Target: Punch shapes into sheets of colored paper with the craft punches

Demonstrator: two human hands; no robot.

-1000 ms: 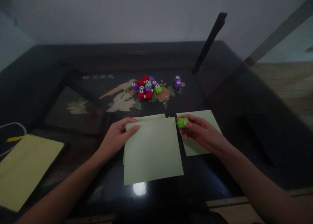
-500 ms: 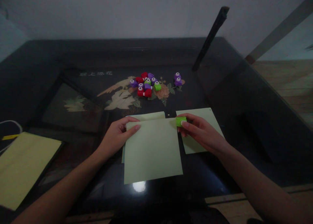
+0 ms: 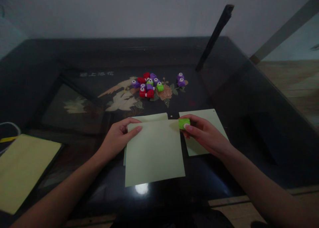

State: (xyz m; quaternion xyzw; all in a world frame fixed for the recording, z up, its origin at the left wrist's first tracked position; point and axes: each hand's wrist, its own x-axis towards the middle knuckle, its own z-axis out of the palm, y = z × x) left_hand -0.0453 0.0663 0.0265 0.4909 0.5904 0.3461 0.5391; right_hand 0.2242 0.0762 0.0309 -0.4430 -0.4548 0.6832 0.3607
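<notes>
Forearms (image 3: 81, 175) angled inward, left hand (image 3: 119, 135) pinching a square pale-green paper sheet (image 3: 155, 151), right hand (image 3: 206, 134) clamped on a boxy lime-green plastic gadget (image 3: 182, 123)!

The room is dim and grey, leaving the sheet of paper (image 3: 154, 151) among the palest things, while the glossy black table (image 3: 112, 188) around it sinks into near-darkness — broken by a small white glare (image 3: 141, 188) just off the sheet's near edge and a faint bluish sheen to its right. Beyond the sheet, the wall (image 3: 124, 15) looks flat and the white lettering (image 3: 96, 74) soft. Well out to the sheet's left, the yellow paper (image 3: 32, 168) appears stretched by the wide lens — the wooden floor (image 3: 294, 78) far to its right is blurred.
</notes>
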